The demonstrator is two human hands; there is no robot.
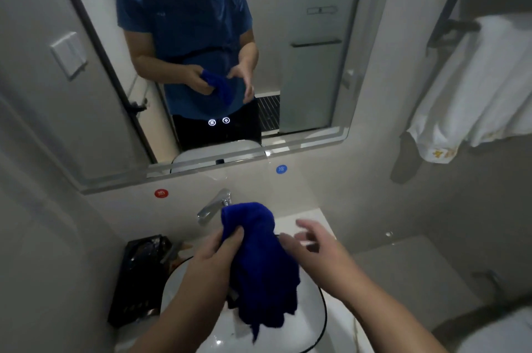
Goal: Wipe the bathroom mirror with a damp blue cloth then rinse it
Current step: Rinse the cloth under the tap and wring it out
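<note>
A dark blue cloth (263,263) hangs crumpled over the white basin (308,315). My left hand (218,249) grips its upper part with thumb and fingers. My right hand (312,240) is beside the cloth on the right, fingers spread, blurred, apart from the fabric or just touching it. The chrome tap (214,205) stands behind the cloth; I see no water running. The wall mirror (311,64) fills the upper half and reflects a person in a blue shirt holding the cloth.
A black tray (135,280) of small items sits left of the basin. Red (161,193) and blue (281,169) round stickers mark the wall below the mirror. White towels (475,87) hang on a rack at right. A switch plate (69,54) is at left.
</note>
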